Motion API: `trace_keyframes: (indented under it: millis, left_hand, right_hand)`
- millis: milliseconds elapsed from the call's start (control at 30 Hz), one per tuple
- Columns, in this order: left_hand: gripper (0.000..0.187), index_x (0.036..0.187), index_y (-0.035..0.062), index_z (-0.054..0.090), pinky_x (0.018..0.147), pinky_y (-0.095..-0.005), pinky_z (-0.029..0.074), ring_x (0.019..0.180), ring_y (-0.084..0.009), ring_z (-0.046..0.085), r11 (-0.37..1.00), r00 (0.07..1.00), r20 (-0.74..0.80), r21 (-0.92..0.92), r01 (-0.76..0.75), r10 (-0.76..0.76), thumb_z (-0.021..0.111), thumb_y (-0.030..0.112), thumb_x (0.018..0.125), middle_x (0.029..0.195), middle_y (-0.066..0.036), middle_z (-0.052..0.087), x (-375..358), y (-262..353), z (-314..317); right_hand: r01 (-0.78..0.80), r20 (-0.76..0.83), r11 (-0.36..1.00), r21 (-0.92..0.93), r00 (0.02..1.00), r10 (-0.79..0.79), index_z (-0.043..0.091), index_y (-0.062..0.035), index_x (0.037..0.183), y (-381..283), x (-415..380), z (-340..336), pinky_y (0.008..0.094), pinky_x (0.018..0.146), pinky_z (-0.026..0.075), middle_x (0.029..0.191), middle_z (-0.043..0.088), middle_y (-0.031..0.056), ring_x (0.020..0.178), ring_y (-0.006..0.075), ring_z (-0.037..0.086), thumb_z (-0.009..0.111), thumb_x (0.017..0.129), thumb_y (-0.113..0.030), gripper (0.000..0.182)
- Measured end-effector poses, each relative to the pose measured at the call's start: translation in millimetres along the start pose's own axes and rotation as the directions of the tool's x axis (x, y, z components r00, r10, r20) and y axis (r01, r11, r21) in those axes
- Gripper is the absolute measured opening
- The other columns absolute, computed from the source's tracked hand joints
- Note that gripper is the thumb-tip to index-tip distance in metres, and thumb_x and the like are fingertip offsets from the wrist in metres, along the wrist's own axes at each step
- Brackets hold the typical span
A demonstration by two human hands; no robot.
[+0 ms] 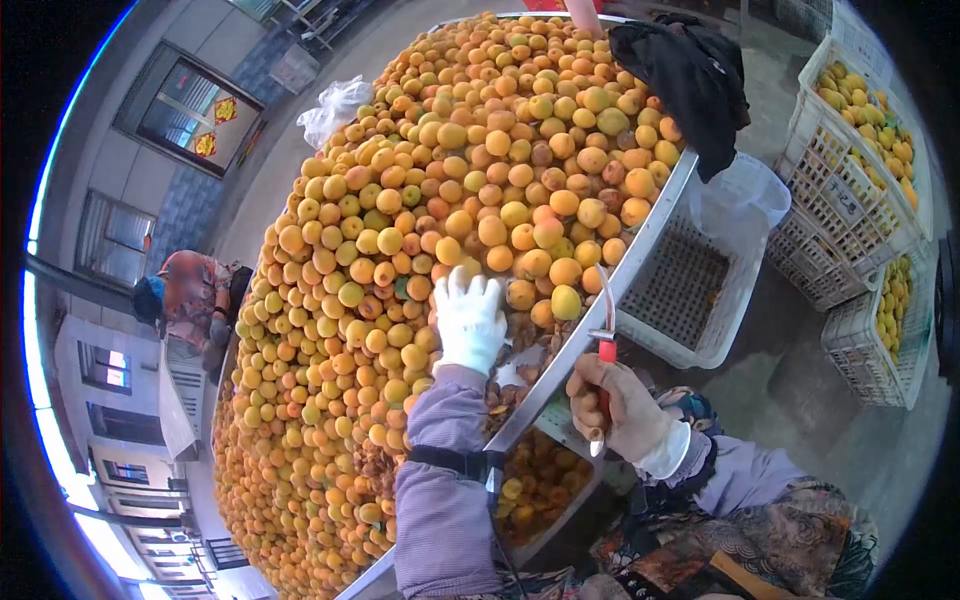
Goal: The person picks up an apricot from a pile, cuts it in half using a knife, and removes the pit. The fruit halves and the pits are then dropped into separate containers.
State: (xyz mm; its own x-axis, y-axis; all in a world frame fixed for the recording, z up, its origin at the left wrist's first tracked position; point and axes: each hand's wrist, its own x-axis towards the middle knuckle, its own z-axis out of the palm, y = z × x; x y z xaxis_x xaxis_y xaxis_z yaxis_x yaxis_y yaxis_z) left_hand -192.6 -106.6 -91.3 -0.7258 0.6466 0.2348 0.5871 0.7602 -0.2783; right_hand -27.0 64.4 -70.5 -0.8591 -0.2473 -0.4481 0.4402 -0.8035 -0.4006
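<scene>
My left hand, in a white glove, lies on the heap of apricots, fingers stretched forward and slightly apart. I see no fruit clearly gripped in it. My right hand is closed around a red-handled tool just outside the metal rim of the table. A thin curved metal piece rises from the tool's handle, and a pale tip shows below my fingers. Beside my left hand, brown scraps lie on the bare strip of the tabletop.
A pale plastic crate with a clear bag stands right of the table. Stacked crates of apricots are further right. Black cloth hangs over the far corner. Below the rim is another container of fruit. A person sits at the left.
</scene>
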Motion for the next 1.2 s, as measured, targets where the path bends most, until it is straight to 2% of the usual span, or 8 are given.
trace_keyframes:
  millis: [67, 133, 400, 533, 800, 867, 1000, 1200]
  left_hand:
    - [0.043, 0.105, 0.0122, 0.056, 0.09, -0.045, 0.034, 0.109, -0.0288, 0.047, 0.977, 0.982, 0.102, -0.127, 0.171, -0.159, 0.068, 0.03, 0.068, 0.097, -0.007, 0.058, -21.5, -8.5, 1.0]
    - [0.042, 0.106, 0.0148, 0.056, 0.088, -0.0474, 0.033, 0.105, -0.0286, 0.05, 0.995, 0.996, -0.002, -0.031, 0.093, -0.093, 0.066, 0.034, 0.071, 0.09, -0.007, 0.059, -42.3, -12.9, 1.6]
    - [0.038, 0.103, 0.0156, 0.056, 0.088, -0.0497, 0.034, 0.097, -0.0281, 0.053, 0.949, 0.926, 0.209, 0.035, 0.314, -0.314, 0.063, 0.034, 0.07, 0.086, -0.006, 0.059, -107.5, -40.4, -9.9]
    - [0.034, 0.099, 0.0155, 0.06, 0.09, -0.0475, 0.033, 0.097, -0.0292, 0.052, 0.95, 0.947, 0.09, -0.019, 0.311, -0.308, 0.064, 0.032, 0.069, 0.088, -0.007, 0.061, -113.8, -36.9, -20.6]
    - [0.035, 0.099, 0.0145, 0.061, 0.094, -0.0486, 0.031, 0.098, -0.0296, 0.051, 0.947, 0.943, 0.085, 0.049, 0.318, -0.322, 0.065, 0.032, 0.068, 0.09, -0.007, 0.062, -120.8, -33.1, -37.1]
    - [0.038, 0.101, 0.0141, 0.06, 0.095, -0.0507, 0.03, 0.098, -0.0291, 0.052, 0.914, 0.903, 0.171, 0.18, 0.364, -0.393, 0.065, 0.033, 0.068, 0.091, -0.006, 0.062, -125.2, -36.1, -52.1]
    - [0.047, 0.111, 0.0158, 0.058, 0.101, -0.0542, 0.026, 0.103, -0.0281, 0.052, 0.84, 0.871, -0.026, 0.254, 0.48, -0.49, 0.068, 0.035, 0.069, 0.101, -0.005, 0.061, -174.7, -58.2, -40.3]
    - [0.049, 0.114, 0.0165, 0.057, 0.104, -0.0537, 0.025, 0.107, -0.028, 0.048, 0.832, 0.853, -0.068, 0.19, 0.521, -0.518, 0.07, 0.028, 0.068, 0.108, -0.004, 0.056, -212.8, -74.0, -56.2]
  right_hand:
    - [-0.035, 0.015, 0.999, -0.022, 0.999, 0.036, 0.052, -0.0043, 0.079, 1.6, 0.1, 1.1, 0.0243, 0.039, 0.034, 0.054, 0.043, -0.0011, 0.042, 0.0087, 0.039, 0.054, 0.09, -0.033, 0.031]
    - [-0.031, 0.007, 1.0, -0.005, 0.999, 0.031, 0.053, -0.0044, 0.078, 2.8, -0.5, 1.0, 0.024, 0.039, 0.034, 0.055, 0.044, -0.0011, 0.043, 0.0087, 0.04, 0.054, 0.09, -0.034, 0.032]
    - [-0.038, 0.038, 0.999, -0.013, 0.999, 0.038, 0.05, -0.0045, 0.078, -1.4, -5.1, -1.7, 0.0238, 0.042, 0.033, 0.059, 0.041, 0.0, 0.047, 0.0102, 0.039, 0.048, 0.093, -0.028, 0.028]
    - [-0.035, 0.081, 0.999, -0.039, 0.996, 0.038, 0.051, -0.0046, 0.079, -2.2, -6.7, -0.3, 0.0237, 0.043, 0.034, 0.061, 0.042, 0.0, 0.048, 0.0099, 0.039, 0.049, 0.093, -0.03, 0.029]
    - [-0.009, -0.008, 1.0, 0.021, 1.0, 0.01, 0.053, -0.0049, 0.077, -5.3, -5.8, -8.1, 0.0234, 0.04, 0.033, 0.053, 0.042, -0.0012, 0.042, 0.0092, 0.04, 0.054, 0.091, -0.035, 0.033]
    - [-0.002, 0.009, 1.0, -0.001, 1.0, 0.002, 0.052, -0.005, 0.079, -3.5, -6.8, -5.6, 0.0228, 0.042, 0.033, 0.054, 0.042, -0.0021, 0.044, 0.0084, 0.04, 0.053, 0.091, -0.036, 0.033]
    - [-0.034, 0.088, 0.998, -0.051, 0.995, 0.039, 0.051, -0.0057, 0.079, 2.1, -5.2, -0.9, 0.0241, 0.042, 0.034, 0.06, 0.042, -0.0007, 0.046, 0.0096, 0.039, 0.049, 0.093, -0.032, 0.03]
    - [-0.108, 0.08, 0.988, -0.108, 0.99, 0.117, 0.051, -0.0055, 0.078, 14.9, -4.5, 14.4, 0.0254, 0.043, 0.034, 0.059, 0.042, -0.0006, 0.046, 0.0095, 0.038, 0.048, 0.093, -0.033, 0.031]
